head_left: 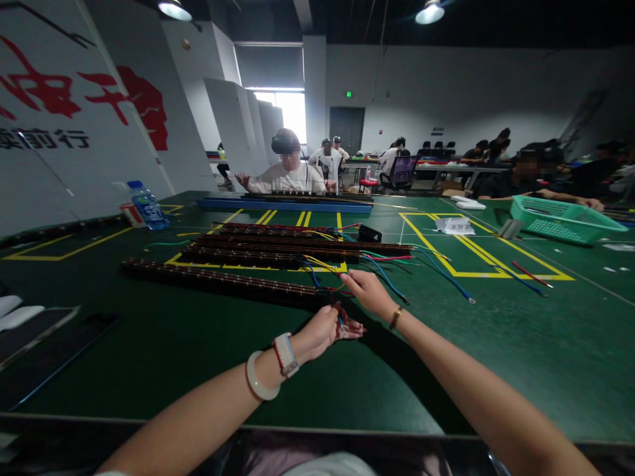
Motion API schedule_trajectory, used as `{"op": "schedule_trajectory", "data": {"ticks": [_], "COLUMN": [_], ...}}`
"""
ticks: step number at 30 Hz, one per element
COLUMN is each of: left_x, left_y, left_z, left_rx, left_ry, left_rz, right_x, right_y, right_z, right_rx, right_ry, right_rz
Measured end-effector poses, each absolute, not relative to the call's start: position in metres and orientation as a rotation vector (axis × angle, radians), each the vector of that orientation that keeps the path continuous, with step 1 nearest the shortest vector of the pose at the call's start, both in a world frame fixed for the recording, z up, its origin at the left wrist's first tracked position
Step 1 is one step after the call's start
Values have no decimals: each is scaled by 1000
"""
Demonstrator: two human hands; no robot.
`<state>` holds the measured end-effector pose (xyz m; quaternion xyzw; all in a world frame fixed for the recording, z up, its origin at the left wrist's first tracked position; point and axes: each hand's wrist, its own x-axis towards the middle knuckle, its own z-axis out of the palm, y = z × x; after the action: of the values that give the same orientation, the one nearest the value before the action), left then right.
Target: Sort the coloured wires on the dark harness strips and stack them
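Note:
A long black bar with copper-coloured strips (223, 281) lies across the near part of the table, with coloured wires at its right end. Just below that end, my left hand (325, 330) has thumb and forefinger closed around a blue wire (341, 322), while its other fingers stretch to the right. Above and to the right, my right hand (370, 291) pinches at the end of the yellow wires (322, 264); its fingertips partly hide the grip. More blue wires (389, 279) trail from the neighbouring bars (278, 251) behind.
Phones (59, 360) lie at the left edge. A water bottle (147, 206) stands farther back. At right are a green basket (565, 218), a crumpled label (455, 227) and loose wires (520, 277). A person (292, 168) sits across the green table (198, 377).

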<state>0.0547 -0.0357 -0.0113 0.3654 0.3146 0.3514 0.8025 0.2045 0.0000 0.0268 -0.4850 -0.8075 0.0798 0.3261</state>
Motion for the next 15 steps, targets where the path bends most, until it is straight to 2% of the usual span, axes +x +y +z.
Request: {"op": "schedule_trajectory", "data": {"ticks": [5,9,15], "left_x": [54,53,53], "left_y": [-35,-36,-38], "left_z": [-12,-9,-7], "left_rx": [779,758,765], "left_ry": [660,662,676], "left_rz": [752,737,777], "right_x": [163,134,165], "right_y": [21,35,44], "right_z": [63,72,60], "right_rx": [-1306,-1332,-1165], "right_ry": [-2260,-2364,-2203], "right_rz": [74,-15,455]}}
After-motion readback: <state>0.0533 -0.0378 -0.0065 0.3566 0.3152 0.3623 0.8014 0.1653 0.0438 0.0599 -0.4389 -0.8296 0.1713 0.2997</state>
